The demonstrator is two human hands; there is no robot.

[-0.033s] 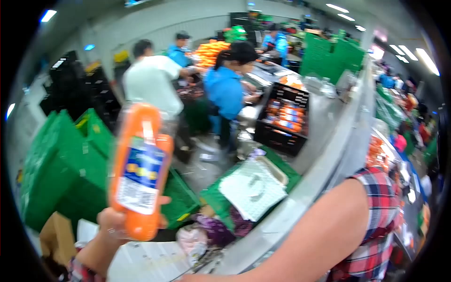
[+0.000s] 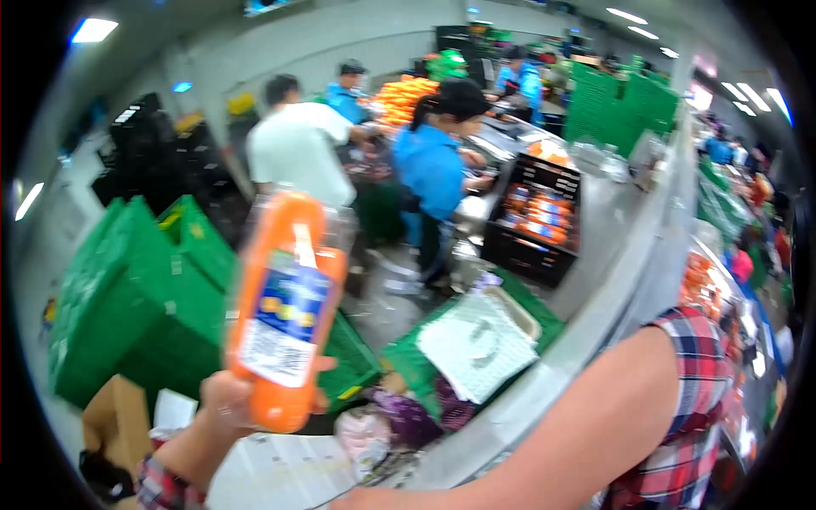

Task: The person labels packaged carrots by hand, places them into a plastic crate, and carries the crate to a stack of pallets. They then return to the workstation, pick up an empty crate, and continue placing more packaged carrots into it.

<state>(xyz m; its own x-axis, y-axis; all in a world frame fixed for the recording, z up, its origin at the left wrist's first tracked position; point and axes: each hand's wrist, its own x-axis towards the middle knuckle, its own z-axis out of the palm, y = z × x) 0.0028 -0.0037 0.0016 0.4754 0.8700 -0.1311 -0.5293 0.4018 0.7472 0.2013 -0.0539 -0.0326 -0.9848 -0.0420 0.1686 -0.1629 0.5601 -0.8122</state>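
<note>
view turns slightly l; l hand [image 2: 228, 399] grips carrot pk [image 2: 282, 318] low, best w/o squashing; r hand [image 2: 359, 499] state: can't tell.

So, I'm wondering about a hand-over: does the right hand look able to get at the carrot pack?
Probably yes: the left hand grips the carrot pack low, its top is uncovered, and nothing visible blocks the way, though the right hand is partly out of view.

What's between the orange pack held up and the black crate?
The head view shows some floor and a person in blue between the orange pack in the left hand and the black crate.
</note>
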